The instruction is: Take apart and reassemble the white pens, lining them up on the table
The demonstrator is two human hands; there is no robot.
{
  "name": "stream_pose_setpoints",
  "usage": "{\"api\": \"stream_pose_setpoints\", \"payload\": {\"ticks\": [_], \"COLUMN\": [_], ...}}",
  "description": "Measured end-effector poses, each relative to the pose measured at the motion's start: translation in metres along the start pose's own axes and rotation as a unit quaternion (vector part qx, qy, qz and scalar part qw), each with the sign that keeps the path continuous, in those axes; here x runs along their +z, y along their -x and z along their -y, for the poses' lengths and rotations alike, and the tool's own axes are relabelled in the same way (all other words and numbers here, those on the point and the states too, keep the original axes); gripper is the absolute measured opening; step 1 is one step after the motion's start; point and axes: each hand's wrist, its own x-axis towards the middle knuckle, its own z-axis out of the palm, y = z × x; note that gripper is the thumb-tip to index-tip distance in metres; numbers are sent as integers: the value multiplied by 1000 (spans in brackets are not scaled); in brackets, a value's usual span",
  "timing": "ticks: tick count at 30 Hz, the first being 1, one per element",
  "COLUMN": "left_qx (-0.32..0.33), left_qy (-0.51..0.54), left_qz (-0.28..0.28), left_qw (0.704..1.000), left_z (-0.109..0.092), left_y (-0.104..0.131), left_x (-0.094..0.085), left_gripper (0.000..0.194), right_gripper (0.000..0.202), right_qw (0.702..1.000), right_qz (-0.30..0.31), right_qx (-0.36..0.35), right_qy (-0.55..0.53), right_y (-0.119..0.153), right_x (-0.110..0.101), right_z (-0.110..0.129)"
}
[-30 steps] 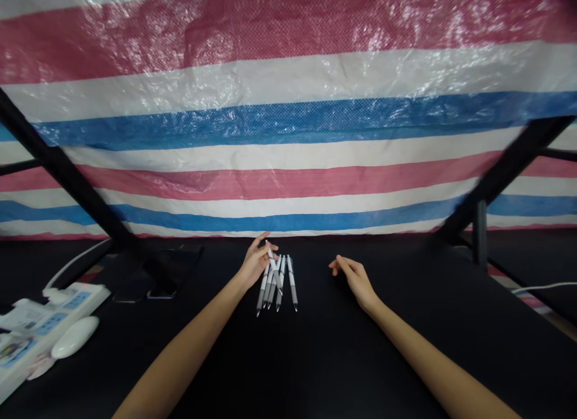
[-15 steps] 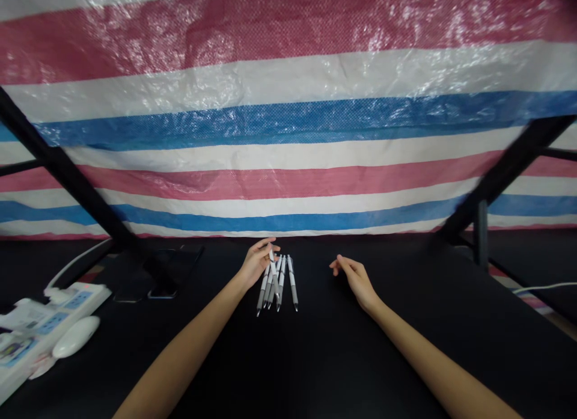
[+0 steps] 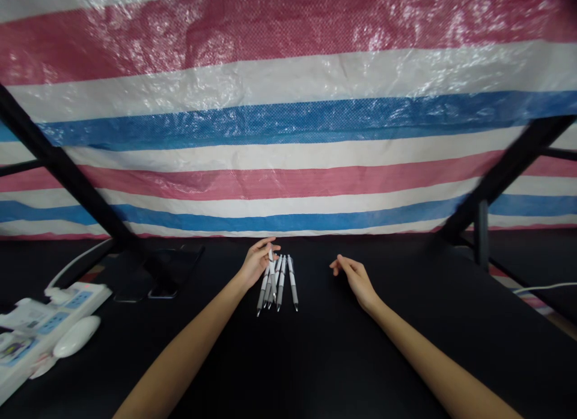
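Between the thumb and fingers of my left hand [image 3: 258,263] is a white pen [image 3: 272,269] with a grey grip, its tip pointing down over other pens. Several more white-and-grey pens [image 3: 282,282] lie side by side on the black table [image 3: 315,359], tips toward me, just right of that hand. The rightmost pen [image 3: 293,284] lies slightly apart from the bunch. My right hand [image 3: 357,281] rests on the table some way to the right of the pens, its fingers loosely curled in and nothing visible in them.
At the left lie a white power strip [image 3: 58,320] with plugs and a cable, a white mouse [image 3: 76,336] and dark phone-like slabs [image 3: 162,294]. Black metal bars [image 3: 76,184] slant on both sides. A striped plastic sheet [image 3: 288,184] hangs behind the table.
The lower end of the pen in my left hand has swung slightly left, so it hangs steeper. Both hands and the lying pens have stayed about where they were.
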Motion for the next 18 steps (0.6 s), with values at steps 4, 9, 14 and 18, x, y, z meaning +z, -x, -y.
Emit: {"api": "stream_pose_setpoints", "payload": {"ticks": [4,9,14,18], "left_qx": [-2,-5,-1,1], "left_qy": [9,5,-1,-2], "left_qz": [0,-12,-13,-10], "left_qw": [1000,1000,1000,1000], "left_z": [0,-1,-2,-1], "left_y": [-1,0,2,1], "left_x": [0,2,4,3], "left_gripper": [27,22,20,21], "right_gripper": [53,52,54,54], "right_qw": [1000,1000,1000,1000], "right_qz": [-1,-3,-6,-6], "right_qx": [5,3,4,2], "right_qy": [-8,-8,-3,-7], "right_y": [0,-1,0,0], "right_x": [-1,-1,-1,-1], "right_z": [0,-1,0,2]}}
